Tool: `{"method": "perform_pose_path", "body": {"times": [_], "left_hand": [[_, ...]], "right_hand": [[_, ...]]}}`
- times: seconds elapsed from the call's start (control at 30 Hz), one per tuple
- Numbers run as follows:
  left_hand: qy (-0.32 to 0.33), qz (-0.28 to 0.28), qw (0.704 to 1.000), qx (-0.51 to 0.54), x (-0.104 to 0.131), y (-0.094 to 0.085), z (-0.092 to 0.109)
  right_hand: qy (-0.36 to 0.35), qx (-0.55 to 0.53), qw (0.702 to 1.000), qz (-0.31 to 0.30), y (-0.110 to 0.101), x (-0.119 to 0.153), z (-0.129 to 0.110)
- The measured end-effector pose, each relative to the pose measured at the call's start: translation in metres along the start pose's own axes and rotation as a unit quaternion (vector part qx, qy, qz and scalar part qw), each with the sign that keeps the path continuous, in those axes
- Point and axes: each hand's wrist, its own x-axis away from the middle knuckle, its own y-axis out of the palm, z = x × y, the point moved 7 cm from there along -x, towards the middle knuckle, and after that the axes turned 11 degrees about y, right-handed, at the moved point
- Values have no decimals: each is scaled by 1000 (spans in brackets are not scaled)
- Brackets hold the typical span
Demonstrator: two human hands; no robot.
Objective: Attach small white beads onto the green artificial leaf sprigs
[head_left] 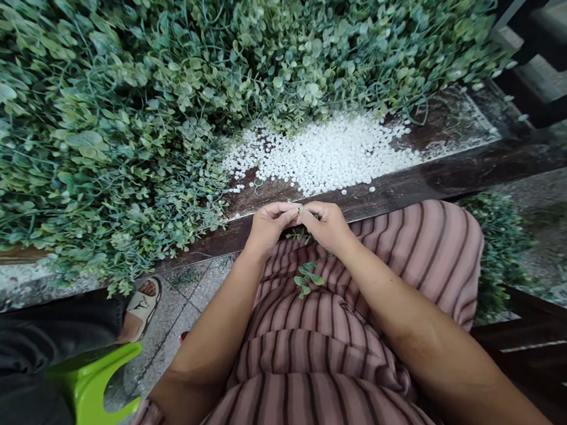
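Observation:
My left hand (268, 226) and my right hand (328, 225) meet fingertip to fingertip at the table's near edge, over my lap. Both are closed in a pinch on a small pale green piece of an artificial leaf sprig (300, 209). The fingers cover most of that piece. Below the hands, leaves (308, 279) hang over the striped cloth of my clothing; whether they join the pinched piece is hidden. Just beyond my fingertips lies a spread pile of small white beads (329, 151) on the dark wooden tabletop (245, 199).
A large heap of artificial greenery (139, 92) covers the table's left and far side. Another person's sandalled foot (144, 306) is at lower left, near a lime green plastic stool (97, 381). Dark slatted furniture (552, 71) stands at upper right; more greenery (499, 240) lies beside my knee.

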Motion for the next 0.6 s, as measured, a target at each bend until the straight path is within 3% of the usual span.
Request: {"method": "perform_pose_path", "body": {"times": [0.6], "left_hand": [[-48, -46, 998, 8, -3, 1, -2]], "right_hand": [[-17, 7, 999, -40, 0, -1, -9]]}}
